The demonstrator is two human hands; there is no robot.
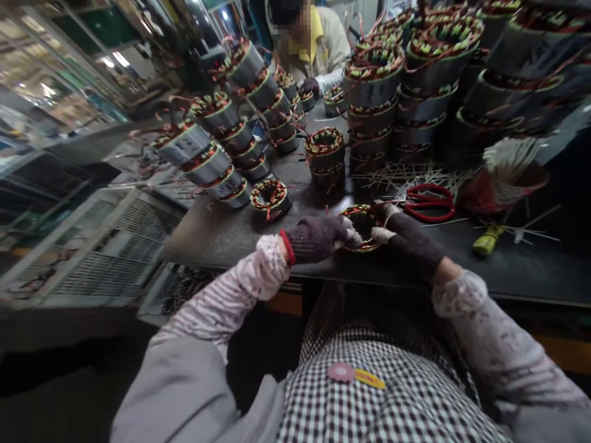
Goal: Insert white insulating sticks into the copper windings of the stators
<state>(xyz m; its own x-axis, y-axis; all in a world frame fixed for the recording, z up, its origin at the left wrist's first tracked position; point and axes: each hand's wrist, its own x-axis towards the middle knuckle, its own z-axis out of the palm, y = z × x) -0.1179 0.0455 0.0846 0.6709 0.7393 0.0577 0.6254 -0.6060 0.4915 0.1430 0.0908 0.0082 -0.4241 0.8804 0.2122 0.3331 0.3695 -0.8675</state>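
Note:
A motor stator [364,246], a ring with copper windings, sits on the dark table near its front edge between my two gloved hands. On its left rim, my left hand [323,237] has its fingers closed, with the tips at the windings. My right hand [404,237] grips the opposite side, thumb toward the inner opening and fingers over the rear rim. Just beyond the right hand lie red-handled scissors [429,203]. Another single stator [269,198] stands to the left of my left hand, and a stack of stators [325,157] rises behind the held one.
Tall stator stacks [373,104] line the back right, and leaning stacks [207,163] stand at left. Thin white ties [415,175] lie scattered near a red holder [501,187] and a yellow item [488,240]. A co-worker [323,46] sits opposite. Plastic crates [106,246] are at left.

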